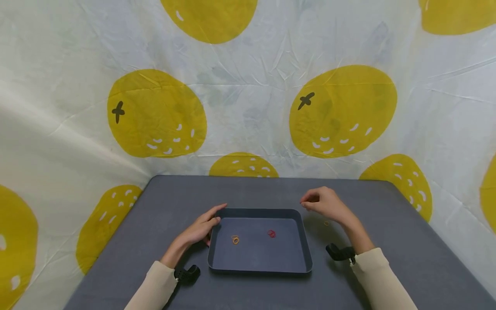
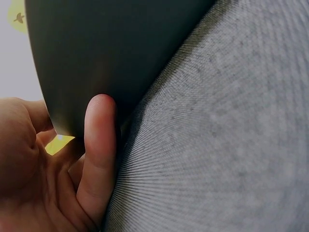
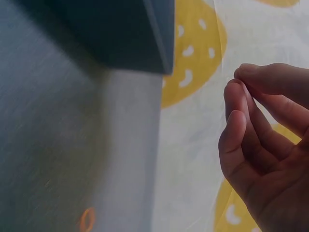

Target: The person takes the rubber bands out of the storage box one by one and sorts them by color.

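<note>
My left hand (image 1: pixel 199 228) holds the left side of a dark grey tray (image 1: pixel 259 272) near its back corner. In the left wrist view, one finger (image 2: pixel 100 140) lies against the tray's outer wall (image 2: pixel 111 43). Small orange loops (image 1: pixel 235 240), like rubber bands, lie in the tray's left part, and red loops (image 1: pixel 271 234) right of its middle. My right hand (image 1: pixel 326 203) is in the air beyond the tray's back right corner. Its thumb and fingertips come together, with nothing visible between them. A single orange loop (image 1: pixel 327 223) lies on the table below that hand.
The tray stands on a dark grey cloth-covered table (image 1: pixel 186 189). A pale curtain (image 1: pixel 248 107) printed with yellow fruit hangs behind and beside it. Each wrist wears a black camera mount, the left one (image 1: pixel 187 274) close to the tray's front left corner.
</note>
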Demonstrator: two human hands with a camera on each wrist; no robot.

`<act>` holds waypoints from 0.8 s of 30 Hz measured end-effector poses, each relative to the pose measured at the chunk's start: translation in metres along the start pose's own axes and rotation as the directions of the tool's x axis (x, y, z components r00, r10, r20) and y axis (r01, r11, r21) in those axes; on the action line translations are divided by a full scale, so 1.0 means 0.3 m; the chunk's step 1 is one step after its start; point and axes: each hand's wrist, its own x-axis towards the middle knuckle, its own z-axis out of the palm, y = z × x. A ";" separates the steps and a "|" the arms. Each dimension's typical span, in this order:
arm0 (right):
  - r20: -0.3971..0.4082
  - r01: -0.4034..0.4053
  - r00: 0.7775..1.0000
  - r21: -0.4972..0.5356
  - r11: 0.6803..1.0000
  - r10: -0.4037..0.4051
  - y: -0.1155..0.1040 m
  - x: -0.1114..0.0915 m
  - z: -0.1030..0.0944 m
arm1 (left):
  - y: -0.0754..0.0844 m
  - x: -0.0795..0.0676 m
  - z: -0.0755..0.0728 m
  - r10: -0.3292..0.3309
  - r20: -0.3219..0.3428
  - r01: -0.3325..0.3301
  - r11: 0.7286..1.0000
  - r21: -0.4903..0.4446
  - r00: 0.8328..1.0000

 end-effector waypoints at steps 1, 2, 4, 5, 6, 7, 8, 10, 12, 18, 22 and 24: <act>0.007 0.012 1.000 -0.005 1.000 -0.012 -0.012 0.010 0.002 | 0.000 0.000 0.000 -0.001 0.000 0.001 1.000 -0.002 1.000; 0.016 0.024 1.000 -0.009 1.000 -0.024 -0.025 0.020 0.004 | 0.000 -0.001 0.000 -0.001 0.000 0.001 1.000 -0.004 1.000; 0.030 0.042 0.999 -0.023 0.999 -0.041 -0.049 0.039 0.010 | 0.000 -0.001 -0.001 0.001 0.000 -0.001 1.000 -0.004 1.000; 0.039 0.050 0.998 -0.028 0.998 -0.049 -0.062 0.049 0.013 | 0.000 -0.001 -0.001 0.002 -0.001 -0.002 1.000 -0.005 1.000; 0.051 0.058 0.997 -0.033 0.998 -0.056 -0.074 0.058 0.016 | 0.000 -0.001 -0.001 0.002 -0.002 -0.002 1.000 -0.006 1.000; 0.061 0.064 0.996 -0.032 0.997 -0.062 -0.087 0.067 0.020 | 0.001 -0.001 -0.001 0.002 -0.003 -0.002 1.000 -0.007 1.000; 0.073 0.072 0.995 -0.033 0.997 -0.069 -0.100 0.076 0.024 | 0.001 -0.001 -0.002 0.002 -0.004 -0.002 1.000 -0.008 1.000; 0.094 0.083 0.992 -0.025 0.996 -0.080 -0.124 0.093 0.033 | 0.002 -0.001 -0.002 0.000 -0.005 0.000 1.000 -0.008 1.000; 0.112 0.093 0.990 -0.016 0.995 -0.091 -0.148 0.107 0.043 | 0.001 0.000 -0.003 -0.001 -0.004 0.001 1.000 -0.010 1.000; 0.152 0.140 0.979 -0.013 0.990 -0.136 -0.208 0.147 0.092 | -0.002 0.004 -0.007 -0.003 -0.001 0.003 1.000 -0.010 1.000; 0.188 0.185 0.966 -0.023 0.982 -0.177 -0.232 0.176 0.136 | -0.002 0.004 -0.007 -0.002 -0.001 0.002 1.000 -0.006 1.000; 0.210 0.200 0.959 -0.020 0.980 -0.192 -0.244 0.187 0.158 | -0.001 0.005 -0.008 0.002 0.000 -0.002 1.000 -0.007 1.000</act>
